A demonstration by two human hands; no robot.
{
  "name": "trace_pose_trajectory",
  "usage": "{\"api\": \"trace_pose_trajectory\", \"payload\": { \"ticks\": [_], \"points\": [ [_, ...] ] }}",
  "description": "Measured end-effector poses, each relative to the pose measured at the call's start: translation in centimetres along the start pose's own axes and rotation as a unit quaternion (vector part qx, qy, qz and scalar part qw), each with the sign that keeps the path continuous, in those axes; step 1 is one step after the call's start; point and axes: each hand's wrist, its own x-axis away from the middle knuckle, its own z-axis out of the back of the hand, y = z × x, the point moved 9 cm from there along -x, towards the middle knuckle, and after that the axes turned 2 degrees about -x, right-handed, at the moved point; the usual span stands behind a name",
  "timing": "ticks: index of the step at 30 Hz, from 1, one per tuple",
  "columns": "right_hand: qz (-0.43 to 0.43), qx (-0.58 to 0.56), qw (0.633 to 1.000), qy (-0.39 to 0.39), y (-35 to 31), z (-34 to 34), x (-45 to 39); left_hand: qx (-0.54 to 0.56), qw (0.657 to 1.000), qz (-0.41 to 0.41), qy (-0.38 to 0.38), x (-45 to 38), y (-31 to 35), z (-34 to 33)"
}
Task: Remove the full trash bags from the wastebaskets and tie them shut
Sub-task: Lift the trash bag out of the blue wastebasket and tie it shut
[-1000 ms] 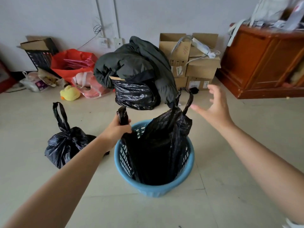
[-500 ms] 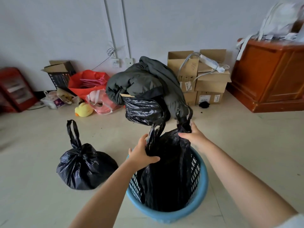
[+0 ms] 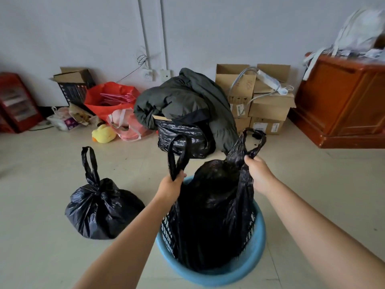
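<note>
A full black trash bag (image 3: 210,217) stands in a blue wastebasket (image 3: 245,268) on the floor in front of me. My left hand (image 3: 169,187) is shut on the bag's left handle loop, which sticks up above my fist. My right hand (image 3: 259,170) grips the right handle loop, held a bit higher. The bag's top is raised above the basket rim and its mouth is spread between my hands. A second black trash bag (image 3: 102,207), tied shut with its handles upright, sits on the floor to the left.
Behind the basket a dark green jacket (image 3: 183,101) lies over another black bag (image 3: 183,140). Cardboard boxes (image 3: 262,105) stand against the wall, a wooden cabinet (image 3: 341,101) at right. A red bag (image 3: 108,99), yellow plush duck (image 3: 103,134) and red heater (image 3: 16,103) lie at left.
My right hand reached in and took the right handle. Both hands have since moved apart and upward, stretching the bag's mouth open and raising it in the basket.
</note>
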Motion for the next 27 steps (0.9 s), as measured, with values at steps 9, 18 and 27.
{"api": "trace_pose_trajectory", "payload": {
  "ticks": [9, 18, 27],
  "points": [
    [0.194, -0.114, 0.974, 0.014, -21.5, -8.6, 9.2, 0.344, 0.927, -0.131, 0.072, 1.3, 13.3, 13.4],
    [0.277, 0.034, 0.954, -0.110, -28.0, -25.1, 19.3, 0.143, 0.974, -0.062, 0.165, 3.6, 13.0, 29.4],
    [0.152, 0.228, 0.927, -0.256, -10.6, -38.7, 18.4, 0.112, 0.965, 0.107, 0.214, 5.4, -3.3, 37.2]
  ]
}}
